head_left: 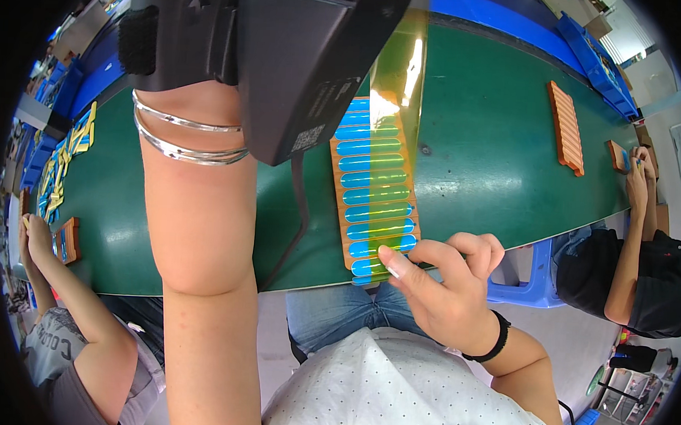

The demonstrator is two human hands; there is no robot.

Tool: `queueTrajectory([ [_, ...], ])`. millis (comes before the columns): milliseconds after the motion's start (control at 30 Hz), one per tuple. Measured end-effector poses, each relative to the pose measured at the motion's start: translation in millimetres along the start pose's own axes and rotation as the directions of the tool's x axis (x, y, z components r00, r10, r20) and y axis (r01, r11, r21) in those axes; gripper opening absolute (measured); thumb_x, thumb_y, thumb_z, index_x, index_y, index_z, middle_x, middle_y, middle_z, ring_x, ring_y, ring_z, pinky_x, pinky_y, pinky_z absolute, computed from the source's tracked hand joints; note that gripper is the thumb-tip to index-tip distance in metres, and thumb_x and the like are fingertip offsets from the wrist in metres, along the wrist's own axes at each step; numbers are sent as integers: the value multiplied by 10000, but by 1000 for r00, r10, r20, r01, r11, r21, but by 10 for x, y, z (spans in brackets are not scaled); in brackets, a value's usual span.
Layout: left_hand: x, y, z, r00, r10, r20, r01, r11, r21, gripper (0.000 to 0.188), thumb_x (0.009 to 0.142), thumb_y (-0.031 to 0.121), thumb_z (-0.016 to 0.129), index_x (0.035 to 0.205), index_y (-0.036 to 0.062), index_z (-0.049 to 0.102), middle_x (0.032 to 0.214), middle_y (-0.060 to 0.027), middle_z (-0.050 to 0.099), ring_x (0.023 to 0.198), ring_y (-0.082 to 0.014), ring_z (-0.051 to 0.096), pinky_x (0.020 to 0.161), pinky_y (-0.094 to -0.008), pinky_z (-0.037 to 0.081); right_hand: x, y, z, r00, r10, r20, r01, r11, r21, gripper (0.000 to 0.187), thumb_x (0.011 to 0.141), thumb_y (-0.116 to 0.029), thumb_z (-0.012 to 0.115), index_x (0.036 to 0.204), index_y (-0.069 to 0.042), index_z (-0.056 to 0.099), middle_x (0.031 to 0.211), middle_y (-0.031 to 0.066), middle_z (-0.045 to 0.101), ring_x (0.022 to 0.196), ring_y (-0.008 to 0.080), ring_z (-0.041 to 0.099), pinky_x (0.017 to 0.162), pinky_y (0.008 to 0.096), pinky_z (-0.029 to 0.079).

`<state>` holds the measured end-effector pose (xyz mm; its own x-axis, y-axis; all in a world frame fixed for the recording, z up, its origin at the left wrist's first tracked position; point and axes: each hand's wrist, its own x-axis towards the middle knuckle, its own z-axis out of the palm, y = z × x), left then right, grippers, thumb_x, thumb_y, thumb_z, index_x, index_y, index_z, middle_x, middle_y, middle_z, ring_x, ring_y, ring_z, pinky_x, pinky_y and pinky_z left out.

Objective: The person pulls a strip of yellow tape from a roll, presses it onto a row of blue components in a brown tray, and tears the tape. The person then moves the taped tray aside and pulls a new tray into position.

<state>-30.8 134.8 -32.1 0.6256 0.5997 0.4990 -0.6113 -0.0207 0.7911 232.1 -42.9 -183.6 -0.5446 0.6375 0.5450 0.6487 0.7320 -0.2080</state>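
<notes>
One orange tray (375,185) holding about nine blue oblong pieces lies at the near edge of the green table (494,166), overhanging it slightly. A yellow-green transparent film (398,78) is laid over the tray, running toward 12 o'clock. The tray's near corner is pinched by the right hand (447,285). The left hand is hidden above the picture; only the raised left forearm (199,229), with two silver bangles (184,137), is seen. A second orange tray (566,127) lies at 2 o'clock, open tabletop between.

Orange tray (341,205) of blue strips, yellow film (400,71) lifted
</notes>
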Motion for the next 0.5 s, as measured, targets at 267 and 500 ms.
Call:
queueTrajectory([
  [267,82,-91,-223,991,-76,-113,68,995,-73,717,1004,586,252,1238,-29,537,1052,-108,637,1056,-241,561,1052,-528,250,317,82,-120,991,38,128,-59,985,160,142,794,-177,733,936,-162,730,891,-44,630,840,203,497,780,391,288],
  [500,176,-516,12,785,139,-604,-27,981,191,772,1007,639,181,1239,6,558,1010,-106,635,952,-236,556,982,-496,336,582,189,-127,937,87,337,-180,951,253,210,908,-198,634,713,-124,657,663,3,613,746,214,496,721,388,306],
])
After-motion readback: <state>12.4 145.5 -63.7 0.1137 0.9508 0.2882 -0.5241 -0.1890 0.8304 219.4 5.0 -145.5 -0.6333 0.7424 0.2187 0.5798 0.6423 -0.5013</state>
